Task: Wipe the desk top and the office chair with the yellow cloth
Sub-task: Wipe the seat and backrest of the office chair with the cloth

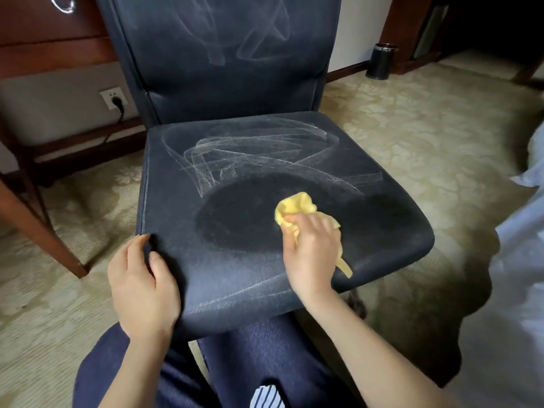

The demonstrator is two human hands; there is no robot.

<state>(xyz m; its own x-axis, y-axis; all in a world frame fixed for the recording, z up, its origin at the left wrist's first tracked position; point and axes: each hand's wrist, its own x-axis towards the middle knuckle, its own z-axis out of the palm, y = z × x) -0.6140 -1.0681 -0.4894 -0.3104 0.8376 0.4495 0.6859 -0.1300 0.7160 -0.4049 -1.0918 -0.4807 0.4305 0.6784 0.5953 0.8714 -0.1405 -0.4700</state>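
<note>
The dark blue office chair (241, 142) faces me, its seat and backrest streaked with pale swirl marks. A darker oval patch lies in the seat's middle. My right hand (312, 254) holds the crumpled yellow cloth (297, 206) and presses it on the seat, right of that patch. My left hand (144, 287) grips the seat's front left corner, thumb on top and fingers curled over the edge. Only the brown wooden underside and leg of the desk (35, 219) show at the left; its top is out of view.
A wall socket with a black plug (114, 98) sits behind the chair at left. A dark cylindrical bin (381, 60) stands on the patterned beige carpet at back right. Pale bedding (518, 260) fills the right edge. My knees in blue trousers are below the seat.
</note>
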